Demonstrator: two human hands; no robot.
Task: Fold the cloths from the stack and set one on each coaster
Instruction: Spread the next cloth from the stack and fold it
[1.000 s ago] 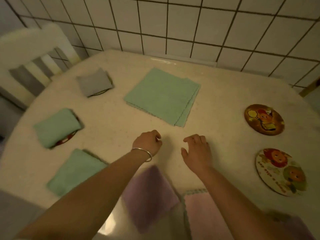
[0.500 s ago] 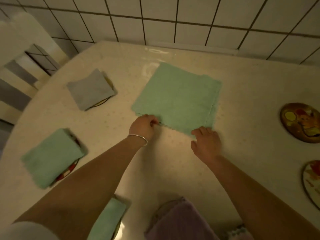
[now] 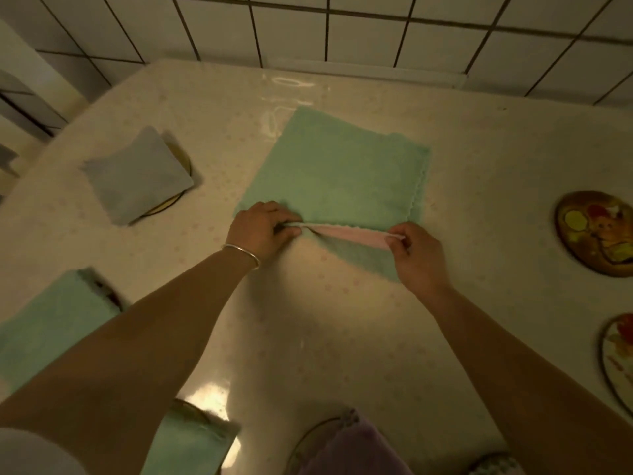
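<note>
Both hands are working at the near edge of the stack of cloths (image 3: pixel 339 173), which is lying flat in the middle of the cream table (image 3: pixel 342 337), close to the white tiled wall (image 3: pixel 342 25). The left hand (image 3: pixel 262 228), wearing a silver bangle (image 3: pixel 241 255) at the wrist, is pinching the near left corner of the top green cloth, fingers curled around the hem. The right hand (image 3: pixel 416 255) is pinching the near right corner the same way, thumb and fingertips pressed together on the fabric. Between the two hands the lifted hem is stretching taut, and a strip of pink cloth (image 3: pixel 349 234) is showing beneath it.

To the left, a folded grey cloth (image 3: pixel 137 176) is sitting on a coaster whose rim is peeking out at its right side. Nearer, a folded green cloth (image 3: pixel 51 323) is covering another coaster at the left edge, and one more folded green cloth (image 3: pixel 191 443) is lying by the bottom edge, with a folded purple cloth (image 3: pixel 352 450) just beside it on a round coaster. On the right, two bare picture coasters are waiting: the far coaster (image 3: pixel 596 231) and the near coaster (image 3: pixel 620 358), well apart from the stack
</note>
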